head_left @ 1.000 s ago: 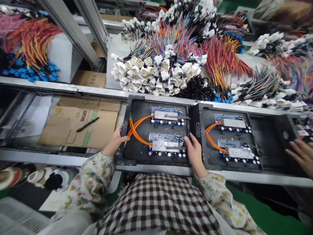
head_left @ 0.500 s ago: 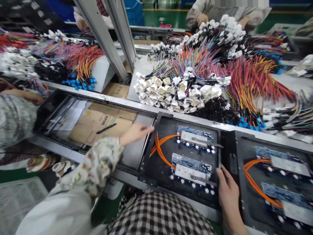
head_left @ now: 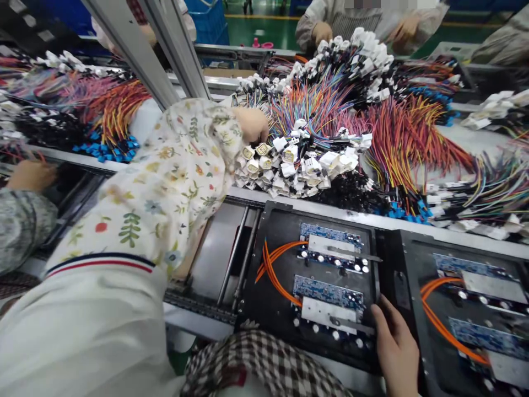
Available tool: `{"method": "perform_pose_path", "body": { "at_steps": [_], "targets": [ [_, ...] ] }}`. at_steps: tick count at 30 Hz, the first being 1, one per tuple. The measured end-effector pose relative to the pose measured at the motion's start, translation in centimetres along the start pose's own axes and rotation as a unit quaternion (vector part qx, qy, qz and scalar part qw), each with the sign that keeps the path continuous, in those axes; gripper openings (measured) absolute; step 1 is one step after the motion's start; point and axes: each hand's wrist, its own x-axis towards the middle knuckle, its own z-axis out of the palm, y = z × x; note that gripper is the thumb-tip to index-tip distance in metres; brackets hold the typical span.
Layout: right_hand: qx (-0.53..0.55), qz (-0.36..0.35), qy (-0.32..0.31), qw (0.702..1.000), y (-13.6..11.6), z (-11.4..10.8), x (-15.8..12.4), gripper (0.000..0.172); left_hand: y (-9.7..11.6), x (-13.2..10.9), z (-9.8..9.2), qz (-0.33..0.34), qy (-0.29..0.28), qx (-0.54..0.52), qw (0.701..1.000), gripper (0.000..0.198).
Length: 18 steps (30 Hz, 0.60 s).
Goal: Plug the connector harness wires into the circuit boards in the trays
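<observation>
Wire harness bundle [head_left: 297, 160], white connectors and multicolour leads, heaped on the surface [head_left: 491, 140] just behind the black fixture tray [head_left: 252, 309]. Left hand [head_left: 250, 124] rests on top of the bundle at the connector end, its grip hidden; can't tell if it's holding. Right hand [head_left: 397, 347] at the tray's right edge, fingers [head_left: 382, 320] against it; can't tell if gripping. Tray carries two blue circuit boards [head_left: 328, 292] with orange cables [head_left: 275, 275].
</observation>
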Motion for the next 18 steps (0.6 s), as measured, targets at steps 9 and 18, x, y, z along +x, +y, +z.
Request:
{"method": "perform_pose_path", "body": {
  "at_steps": [9, 18],
  "targets": [
    [-0.112, -0.205, 0.003, 0.972, 0.0, -0.4, -0.1, 0.073, 0.6, -0.3, 0.6, 0.089, -0.13, 0.038, 0.987, 0.035],
    [-0.14, -0.249, 0.045, 0.957, -0.3, -3.3, -1.5, 0.063, 0.0, -2.4, -1.5, 0.091, 0.167, -0.194, 0.962, 0.036]
  ]
}}
